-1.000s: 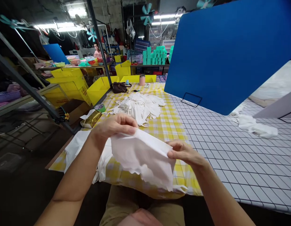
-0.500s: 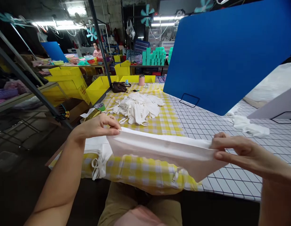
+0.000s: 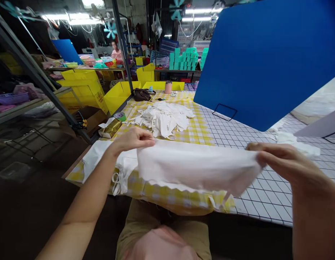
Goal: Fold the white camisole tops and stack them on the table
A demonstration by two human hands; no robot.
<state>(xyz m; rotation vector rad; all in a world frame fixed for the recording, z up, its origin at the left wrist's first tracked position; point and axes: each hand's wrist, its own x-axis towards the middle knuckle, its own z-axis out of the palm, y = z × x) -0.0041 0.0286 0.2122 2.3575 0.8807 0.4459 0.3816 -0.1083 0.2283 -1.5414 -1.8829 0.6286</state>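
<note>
Stretched taut between both hands: a white cloth piece (image 3: pixel 197 166), long axis running 9 to 3 o'clock, held just above the near edge of the yellow checked tablecloth (image 3: pixel 194 133). At its 9 o'clock end, the left hand (image 3: pixel 133 139), fingertips pressed together in a pinch on the upper corner. At its 3 o'clock end, the right hand (image 3: pixel 281 162), thumb and fingers closed on the other upper corner; slightly blurred, so exact finger placement hard to tell. Both hands equally engaged, neither nearer than the other. Lower edge of the cloth hanging free toward 6 o'clock, scalloped, draping past the table's near rim and over the lap.

Just beside the left hand at 7 o'clock, a flat stack of white pieces (image 3: pixel 102 159) with dangling ties, lying on the table's near left corner. At 12 o'clock, well apart, a loose heap of white cloth (image 3: pixel 164 117). At 10 o'clock from the left hand, a gold packet (image 3: pixel 111 128) and a green tape roll (image 3: pixel 120 116) near the table's left edge. At 1 to 2 o'clock, a tall blue board (image 3: pixel 265 61) standing on the white grid surface (image 3: pixel 265 187); another crumpled white piece (image 3: pixel 294 142) close behind the right hand.

Open room: bare checked cloth between heap and held piece, and bare grid at 4 o'clock under the right hand. Left rim close.
</note>
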